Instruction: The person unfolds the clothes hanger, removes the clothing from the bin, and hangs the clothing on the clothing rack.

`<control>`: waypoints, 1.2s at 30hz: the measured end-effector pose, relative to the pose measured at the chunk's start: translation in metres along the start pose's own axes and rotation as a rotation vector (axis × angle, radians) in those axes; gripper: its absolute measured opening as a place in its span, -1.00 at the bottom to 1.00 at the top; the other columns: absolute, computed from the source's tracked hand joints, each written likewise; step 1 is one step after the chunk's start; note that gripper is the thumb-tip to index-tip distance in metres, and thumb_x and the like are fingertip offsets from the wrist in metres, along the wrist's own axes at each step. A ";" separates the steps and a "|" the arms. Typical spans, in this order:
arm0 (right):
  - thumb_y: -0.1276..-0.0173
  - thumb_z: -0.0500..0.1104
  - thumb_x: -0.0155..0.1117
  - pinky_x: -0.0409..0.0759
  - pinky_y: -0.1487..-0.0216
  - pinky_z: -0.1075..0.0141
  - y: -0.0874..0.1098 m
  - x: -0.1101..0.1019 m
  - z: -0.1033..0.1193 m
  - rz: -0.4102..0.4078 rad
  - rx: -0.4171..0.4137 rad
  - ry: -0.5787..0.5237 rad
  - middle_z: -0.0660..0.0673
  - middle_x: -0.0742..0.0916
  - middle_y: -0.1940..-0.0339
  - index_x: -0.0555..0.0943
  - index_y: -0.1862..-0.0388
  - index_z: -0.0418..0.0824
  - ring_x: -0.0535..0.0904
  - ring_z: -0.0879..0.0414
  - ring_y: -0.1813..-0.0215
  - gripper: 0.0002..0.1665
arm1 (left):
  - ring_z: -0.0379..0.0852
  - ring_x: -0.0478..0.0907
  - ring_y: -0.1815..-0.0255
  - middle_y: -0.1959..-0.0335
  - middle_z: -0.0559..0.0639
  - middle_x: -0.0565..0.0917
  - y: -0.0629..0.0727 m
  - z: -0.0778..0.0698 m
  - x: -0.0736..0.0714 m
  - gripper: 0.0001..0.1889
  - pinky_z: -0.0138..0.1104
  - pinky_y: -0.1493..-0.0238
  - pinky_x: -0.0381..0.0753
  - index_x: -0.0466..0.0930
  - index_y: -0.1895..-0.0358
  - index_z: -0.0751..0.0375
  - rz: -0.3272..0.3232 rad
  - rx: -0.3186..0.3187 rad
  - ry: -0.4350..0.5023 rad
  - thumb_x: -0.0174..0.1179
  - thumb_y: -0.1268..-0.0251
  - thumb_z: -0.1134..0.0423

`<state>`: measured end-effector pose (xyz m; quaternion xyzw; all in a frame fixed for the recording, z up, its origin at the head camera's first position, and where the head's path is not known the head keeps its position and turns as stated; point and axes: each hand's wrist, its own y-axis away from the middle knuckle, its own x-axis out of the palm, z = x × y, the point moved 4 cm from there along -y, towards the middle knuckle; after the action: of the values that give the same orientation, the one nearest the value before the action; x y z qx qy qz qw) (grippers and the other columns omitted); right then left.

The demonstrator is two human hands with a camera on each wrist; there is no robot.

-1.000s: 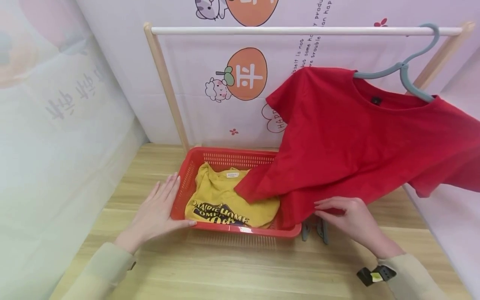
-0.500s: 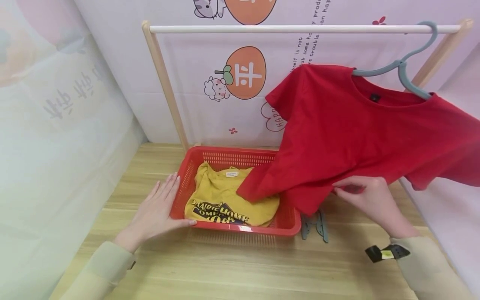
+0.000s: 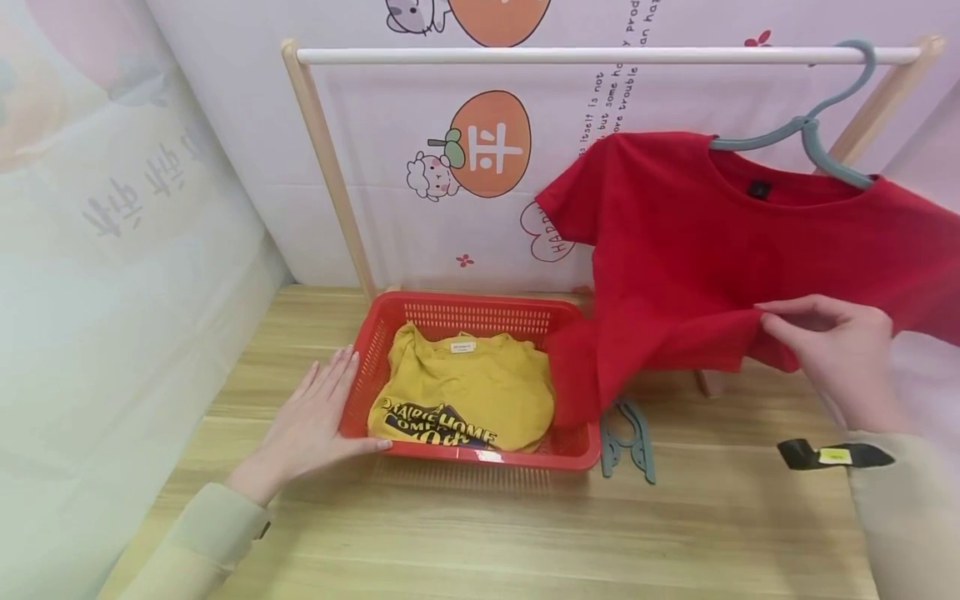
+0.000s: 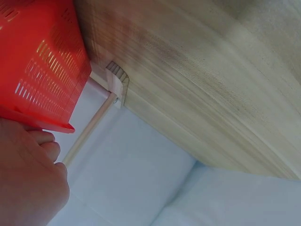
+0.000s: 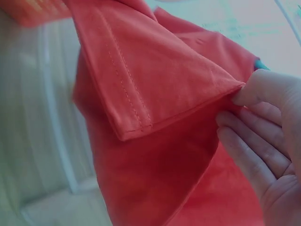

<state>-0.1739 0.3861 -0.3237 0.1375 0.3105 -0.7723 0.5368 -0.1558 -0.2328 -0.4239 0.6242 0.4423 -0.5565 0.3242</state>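
Up at the right, the red shirt (image 3: pixel 690 258) hangs from a grey-blue hanger (image 3: pixel 809 125), whose hook goes over the white rail (image 3: pixel 525 56), close to its right-hand end. And here's the right hand (image 3: pixel 843 350), with a narrow grip: thumb and forefinger pinch the lower edge of the red shirt and hold it up and out to the right, and the wrist view shows the stitched hem folding over beside those fingertips. A black strap (image 3: pixel 836 456) circles that wrist.

Down to the left hand (image 3: pixel 307 417): its grip is wide, fingers straight along the left side of the red basket (image 3: pixel 525 458), thumb on the front rim. The basket stands on the wooden worktop (image 3: pixel 450 533), and inside it lies the yellow shirt (image 3: pixel 480 383), white label toward the back, dark lettering toward the front. A lower part of the red shirt drops into the basket's right end, just beside the yellow one; with the fabric overlapping there, it's fair to say I can't tell whether the two touch. Just right of the basket sits a folded grey-blue piece (image 3: pixel 641 454), flat on the worktop.
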 end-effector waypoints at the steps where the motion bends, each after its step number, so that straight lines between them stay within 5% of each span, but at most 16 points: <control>1: -0.32 -0.16 0.50 0.53 0.43 0.60 0.000 -0.005 -0.002 -0.005 0.009 -0.011 0.26 0.79 0.27 0.76 -0.06 -0.26 0.64 0.38 0.19 -0.64 | 0.16 -0.18 -0.64 -0.64 0.25 -0.07 0.000 0.000 0.000 0.37 0.00 -0.59 -0.23 -0.15 -0.63 0.37 -0.003 0.001 -0.001 0.06 -0.05 -0.67; 6: -0.37 -0.20 0.45 0.57 0.31 0.64 0.009 -0.026 -0.026 0.016 0.087 -0.059 0.30 0.78 0.24 0.72 -0.13 -0.29 0.65 0.47 0.18 -0.63 | 0.16 -0.19 -0.65 -0.64 0.25 -0.07 0.000 0.000 -0.001 0.37 0.00 -0.59 -0.23 -0.15 -0.63 0.37 -0.004 0.000 0.002 0.07 -0.04 -0.67; 9: -0.38 -0.17 0.44 0.55 0.28 0.67 0.016 -0.032 -0.054 0.040 0.107 0.012 0.38 0.75 0.28 0.71 -0.13 -0.32 0.61 0.52 0.23 -0.60 | 0.16 -0.19 -0.65 -0.64 0.26 -0.06 0.001 0.001 -0.001 0.37 0.00 -0.59 -0.23 -0.16 -0.63 0.37 -0.006 -0.002 0.004 0.07 -0.04 -0.67; 12: -0.40 -0.12 0.43 0.44 0.31 0.69 0.025 -0.031 -0.092 0.116 0.059 0.209 0.48 0.68 0.33 0.73 -0.08 -0.31 0.46 0.63 0.24 -0.63 | 0.16 -0.18 -0.64 -0.64 0.27 -0.05 0.001 0.001 -0.002 0.37 0.00 -0.59 -0.22 -0.16 -0.63 0.36 -0.013 -0.003 0.005 0.08 -0.04 -0.66; 17: -0.17 -0.21 0.57 0.40 0.31 0.53 0.037 -0.019 -0.134 0.284 -0.148 0.416 0.07 0.80 0.36 0.80 0.16 -0.33 0.32 0.73 0.24 -0.72 | 0.18 -0.16 -0.64 -0.64 0.27 -0.04 0.001 0.001 -0.003 0.36 0.01 -0.59 -0.21 -0.14 -0.63 0.37 -0.014 0.001 0.001 0.08 -0.05 -0.66; 20: -0.12 -0.10 0.63 0.41 0.30 0.43 0.038 -0.011 -0.126 0.310 -0.142 0.466 -0.15 0.81 0.32 0.80 0.12 -0.32 0.44 0.61 0.22 -0.59 | 0.19 -0.16 -0.64 -0.64 0.26 -0.05 0.002 0.002 -0.003 0.37 0.00 -0.59 -0.22 -0.14 -0.62 0.38 -0.010 0.000 -0.004 0.08 -0.05 -0.66; 23: -0.17 0.09 0.61 0.47 0.30 0.32 0.035 0.002 -0.096 0.337 -0.082 0.462 -0.27 0.79 0.16 0.76 -0.03 -0.31 0.64 0.19 0.14 -0.40 | 0.18 -0.17 -0.64 -0.64 0.24 -0.07 0.002 0.002 -0.002 0.37 -0.01 -0.59 -0.23 -0.16 -0.63 0.37 -0.007 -0.005 -0.003 0.07 -0.04 -0.67; 26: -0.16 0.29 0.54 0.55 0.26 0.19 0.033 0.025 -0.062 0.406 -0.034 0.458 -0.31 0.75 0.01 0.72 -0.14 -0.26 0.62 -0.24 0.03 -0.22 | 0.17 -0.17 -0.64 -0.64 0.25 -0.07 0.003 0.002 -0.001 0.37 -0.01 -0.59 -0.22 -0.16 -0.63 0.36 -0.010 -0.003 -0.001 0.07 -0.04 -0.67; 30: -0.12 0.41 0.49 0.66 0.16 0.06 0.034 0.066 -0.035 0.473 -0.026 0.399 -0.24 0.76 -0.02 0.72 -0.16 -0.23 0.63 -0.19 -0.03 -0.12 | 0.17 -0.17 -0.64 -0.64 0.26 -0.06 0.002 0.001 0.000 0.37 0.01 -0.59 -0.20 -0.15 -0.63 0.37 -0.011 0.003 -0.001 0.07 -0.04 -0.67; 36: -0.11 0.31 0.57 0.72 0.15 0.06 0.040 0.140 -0.031 0.513 -0.040 0.329 -0.14 0.80 0.14 0.75 -0.05 -0.30 0.70 -0.05 0.13 -0.21 | 0.18 -0.16 -0.64 -0.64 0.26 -0.06 0.001 0.000 0.001 0.38 0.02 -0.58 -0.18 -0.14 -0.62 0.38 -0.009 0.003 -0.003 0.07 -0.03 -0.68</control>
<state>-0.1951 0.2919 -0.4377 0.3241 0.3636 -0.5728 0.6593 -0.1550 -0.2335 -0.4246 0.6219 0.4440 -0.5593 0.3214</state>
